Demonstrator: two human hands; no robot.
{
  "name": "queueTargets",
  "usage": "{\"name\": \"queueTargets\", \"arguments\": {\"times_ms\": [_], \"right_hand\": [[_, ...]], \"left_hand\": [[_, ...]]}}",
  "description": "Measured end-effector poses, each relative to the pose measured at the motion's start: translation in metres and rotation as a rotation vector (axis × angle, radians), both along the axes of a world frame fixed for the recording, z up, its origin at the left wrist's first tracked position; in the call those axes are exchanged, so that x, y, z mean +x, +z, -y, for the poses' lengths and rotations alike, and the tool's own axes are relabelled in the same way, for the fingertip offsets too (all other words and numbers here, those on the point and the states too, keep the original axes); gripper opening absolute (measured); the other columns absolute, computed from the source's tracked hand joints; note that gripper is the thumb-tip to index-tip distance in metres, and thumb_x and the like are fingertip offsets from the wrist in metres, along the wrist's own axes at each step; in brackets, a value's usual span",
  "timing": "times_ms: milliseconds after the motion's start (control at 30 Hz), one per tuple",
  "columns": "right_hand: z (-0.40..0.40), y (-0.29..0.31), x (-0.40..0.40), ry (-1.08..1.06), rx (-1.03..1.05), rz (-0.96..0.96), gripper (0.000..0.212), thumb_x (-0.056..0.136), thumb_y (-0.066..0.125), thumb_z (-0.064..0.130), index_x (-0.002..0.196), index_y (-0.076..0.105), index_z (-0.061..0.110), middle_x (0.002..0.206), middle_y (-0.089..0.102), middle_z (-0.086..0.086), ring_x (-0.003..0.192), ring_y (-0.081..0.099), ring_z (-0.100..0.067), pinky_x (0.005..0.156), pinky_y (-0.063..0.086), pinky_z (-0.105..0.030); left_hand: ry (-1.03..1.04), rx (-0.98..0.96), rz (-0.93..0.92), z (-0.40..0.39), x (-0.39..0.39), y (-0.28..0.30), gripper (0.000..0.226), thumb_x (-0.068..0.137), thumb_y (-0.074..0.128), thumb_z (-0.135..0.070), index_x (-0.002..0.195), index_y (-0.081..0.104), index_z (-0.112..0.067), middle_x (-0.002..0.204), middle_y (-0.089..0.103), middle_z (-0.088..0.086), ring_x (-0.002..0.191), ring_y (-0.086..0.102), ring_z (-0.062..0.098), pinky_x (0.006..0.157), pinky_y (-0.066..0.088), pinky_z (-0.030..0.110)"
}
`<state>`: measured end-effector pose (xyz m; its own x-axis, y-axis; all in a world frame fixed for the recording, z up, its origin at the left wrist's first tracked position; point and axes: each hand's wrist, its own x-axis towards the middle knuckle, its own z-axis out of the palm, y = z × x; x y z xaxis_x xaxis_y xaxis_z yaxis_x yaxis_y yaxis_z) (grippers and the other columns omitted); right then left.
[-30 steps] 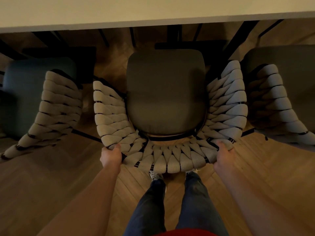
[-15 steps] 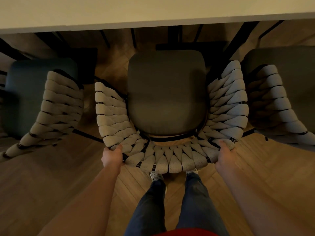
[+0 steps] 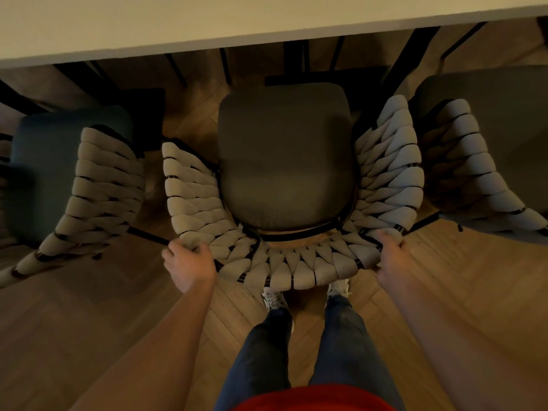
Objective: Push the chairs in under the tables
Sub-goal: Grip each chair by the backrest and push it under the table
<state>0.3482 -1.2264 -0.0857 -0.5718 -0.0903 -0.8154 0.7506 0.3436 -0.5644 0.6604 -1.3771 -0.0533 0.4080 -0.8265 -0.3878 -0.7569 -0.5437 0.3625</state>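
While you are standing behind the middle chair (image 3: 284, 161), your left hand (image 3: 189, 264) is gripping the near-left curve of its woven backrest (image 3: 296, 271), fingers curled over the top rim. Your right hand (image 3: 388, 256) is clamping the near-right curve of the same backrest, thumb lying on the woven bands. The two hands are sitting well apart, one at each side of the back. The chair is facing the table (image 3: 207, 22), its dark seat cushion lying in full view on the near side of the table edge, with the cushion's far edge close to that edge. A left chair (image 3: 89, 185) with a teal seat and a right chair (image 3: 474, 161) with a dark seat are flanking it, their woven arms just beside the middle chair's arms. Your legs (image 3: 296, 351) in dark trousers are standing just behind the backrest on the herringbone wood floor (image 3: 74, 307), white shoes (image 3: 274, 299) showing below the weave.
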Motion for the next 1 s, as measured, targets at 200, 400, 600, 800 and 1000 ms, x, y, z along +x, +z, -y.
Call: {"name": "queueTargets", "arguments": {"times_ms": [200, 400, 600, 800, 1000], "right_hand": [[-0.028, 0.013, -0.024, -0.004, -0.054, 0.009, 0.059, 0.102, 0.053, 0.031, 0.154, 0.027, 0.024, 0.142, 0.050, -0.005, 0.123, 0.054, -0.024, 0.087, 0.049, -0.039], [-0.085, 0.020, -0.086, 0.019, -0.079, 0.013, 0.058, 0.103, 0.049, 0.036, 0.155, 0.027, 0.020, 0.150, 0.044, -0.004, 0.131, 0.048, -0.024, 0.109, 0.040, -0.047], [-0.172, 0.038, -0.187, -0.062, -0.027, -0.011, 0.051, 0.104, 0.047, 0.037, 0.151, 0.035, 0.020, 0.137, 0.053, -0.008, 0.123, 0.054, -0.025, 0.101, 0.046, -0.044], [-0.233, 0.042, -0.278, -0.183, -0.008, -0.038, 0.048, 0.104, 0.047, 0.037, 0.148, 0.036, 0.021, 0.140, 0.047, -0.003, 0.121, 0.053, -0.023, 0.107, 0.044, -0.049], [-0.252, 0.030, -0.359, -0.263, -0.058, -0.031, 0.058, 0.101, 0.052, 0.039, 0.152, 0.030, 0.021, 0.131, 0.044, -0.002, 0.123, 0.050, -0.024, 0.107, 0.043, -0.050]], "left_hand": [[-0.162, -0.160, -0.239, -0.014, -0.071, 0.026, 0.026, 0.095, 0.057, -0.022, 0.119, 0.056, -0.012, 0.110, 0.061, 0.003, 0.097, 0.059, 0.019, 0.085, 0.051, 0.036], [-0.190, -0.066, -0.441, -0.074, -0.182, 0.040, 0.011, 0.098, 0.055, -0.023, 0.105, 0.061, -0.018, 0.089, 0.062, -0.004, 0.084, 0.062, 0.014, 0.081, 0.055, 0.036], [-0.196, 0.108, -0.576, -0.157, -0.307, 0.038, 0.011, 0.099, 0.052, -0.020, 0.096, 0.060, -0.025, 0.099, 0.066, 0.002, 0.092, 0.065, 0.015, 0.083, 0.058, 0.037], [-0.218, 0.213, -0.670, -0.203, -0.415, 0.032, 0.010, 0.102, 0.049, -0.024, 0.097, 0.058, -0.024, 0.101, 0.064, 0.003, 0.093, 0.066, 0.018, 0.079, 0.059, 0.036], [-0.110, 0.235, -0.643, -0.215, -0.495, 0.008, 0.026, 0.100, 0.053, -0.032, 0.122, 0.052, -0.019, 0.103, 0.058, -0.001, 0.094, 0.061, 0.016, 0.084, 0.057, 0.039]]}}
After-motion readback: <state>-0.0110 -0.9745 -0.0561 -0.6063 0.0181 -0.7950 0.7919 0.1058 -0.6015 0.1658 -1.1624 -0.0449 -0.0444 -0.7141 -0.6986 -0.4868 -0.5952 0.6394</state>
